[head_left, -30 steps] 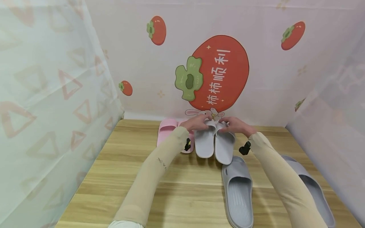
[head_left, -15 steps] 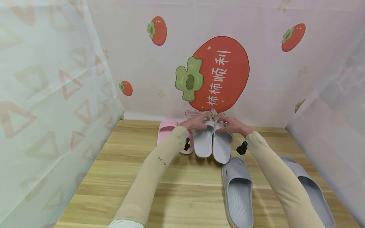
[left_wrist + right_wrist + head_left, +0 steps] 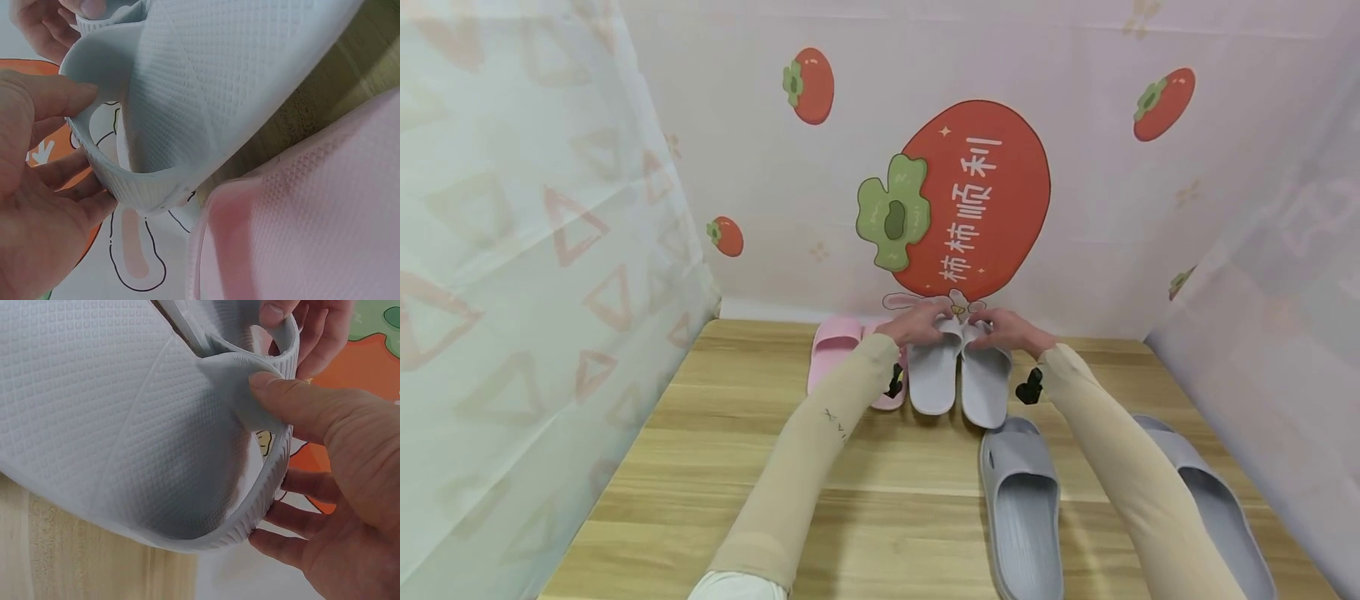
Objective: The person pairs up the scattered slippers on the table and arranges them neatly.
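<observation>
Side by side at the back of the table are two light grey slippers, a left one (image 3: pixel 933 385) and a right one (image 3: pixel 987 392), toes toward the wall. My left hand (image 3: pixel 921 323) pinches the left slipper's strap; the left wrist view shows the thumb inside the strap and the fingers along its outer side. On the right slipper's strap, my right hand (image 3: pixel 350 469) has a similar pinch, thumb inside and fingertips on the ribbed outside. Just left of these lies a pink slipper pair (image 3: pixel 829 360), partly covered by my left forearm.
A larger grey slipper (image 3: pixel 1028 525) lies in front of the right light grey one, close to its heel. Its like (image 3: pixel 1217 508) lies near the right side, partly behind my right forearm. A printed cloth wall (image 3: pixel 790 183) bounds the wooden table (image 3: pixel 700 467).
Both hands and the light grey slippers have shifted slightly left, toward the pink pair, the right hand most. The view tilts a little. The larger grey slippers stay put on the table.
</observation>
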A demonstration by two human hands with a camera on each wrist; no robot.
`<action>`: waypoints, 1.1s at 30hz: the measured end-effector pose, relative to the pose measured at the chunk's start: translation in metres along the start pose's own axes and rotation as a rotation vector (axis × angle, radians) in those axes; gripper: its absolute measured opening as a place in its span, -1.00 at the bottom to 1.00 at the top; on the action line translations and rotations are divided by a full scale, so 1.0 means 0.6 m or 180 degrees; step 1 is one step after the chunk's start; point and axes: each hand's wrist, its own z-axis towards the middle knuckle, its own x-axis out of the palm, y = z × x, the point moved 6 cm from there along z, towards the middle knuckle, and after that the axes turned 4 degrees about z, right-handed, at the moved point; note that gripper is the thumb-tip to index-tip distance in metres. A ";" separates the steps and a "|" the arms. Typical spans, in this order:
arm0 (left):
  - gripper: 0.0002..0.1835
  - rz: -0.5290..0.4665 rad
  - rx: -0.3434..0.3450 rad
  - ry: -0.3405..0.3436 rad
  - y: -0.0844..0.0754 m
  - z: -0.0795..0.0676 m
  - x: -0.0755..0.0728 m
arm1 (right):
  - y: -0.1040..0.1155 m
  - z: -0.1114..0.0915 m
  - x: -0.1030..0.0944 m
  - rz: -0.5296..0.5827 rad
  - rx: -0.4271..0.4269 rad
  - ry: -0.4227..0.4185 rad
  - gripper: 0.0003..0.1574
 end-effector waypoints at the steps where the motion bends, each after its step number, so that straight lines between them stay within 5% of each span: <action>1: -0.48 -0.0013 0.0007 -0.0013 0.001 0.001 0.001 | 0.000 0.002 0.001 -0.0006 -0.0003 0.0010 -0.36; 7: -0.53 -0.0034 0.0049 -0.0130 0.001 0.008 -0.001 | -0.004 0.018 0.003 -0.0081 -0.0031 0.0070 -0.37; 22: -0.54 0.0070 -0.0245 -0.0132 0.010 0.022 0.019 | -0.020 0.043 0.006 -0.0156 0.0269 0.0232 -0.36; 33: -0.49 -0.0001 -0.0510 0.0165 0.008 0.027 0.047 | -0.040 0.043 0.028 -0.0175 0.0469 0.0306 -0.38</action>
